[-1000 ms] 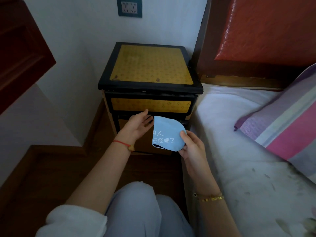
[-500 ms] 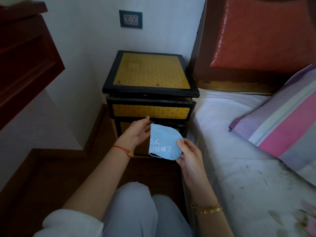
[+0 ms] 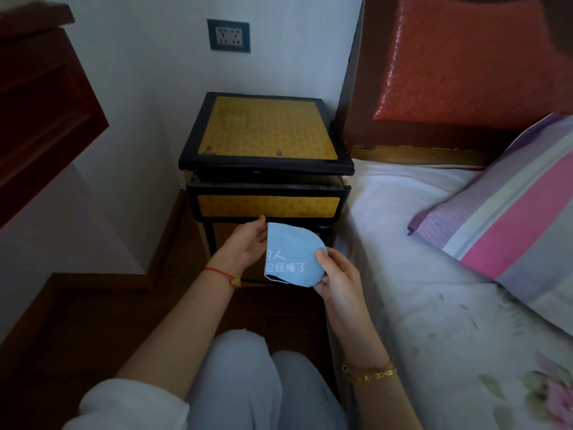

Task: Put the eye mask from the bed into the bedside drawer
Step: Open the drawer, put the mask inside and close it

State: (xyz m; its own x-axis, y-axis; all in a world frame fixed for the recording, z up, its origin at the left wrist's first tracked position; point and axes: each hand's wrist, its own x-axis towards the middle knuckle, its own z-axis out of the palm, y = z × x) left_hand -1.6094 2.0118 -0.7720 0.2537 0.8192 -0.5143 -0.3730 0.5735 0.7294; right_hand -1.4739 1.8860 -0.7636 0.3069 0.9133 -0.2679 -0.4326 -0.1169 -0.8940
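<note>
Dim, soft daylight is falling from the right, brightening the white bed sheet and pale wall, while the dark wooden floor is sinking into shadow. Wide-angle distortion is bending the edges; the corners are looking slightly soft, without glare.

Folded blue eye mask pinched by right hand, left hand touching its left edge, just before closed bedside drawer, beside bed.

A home bedroom — bed, striped pillow, bedside cabinet, wall socket.
</note>
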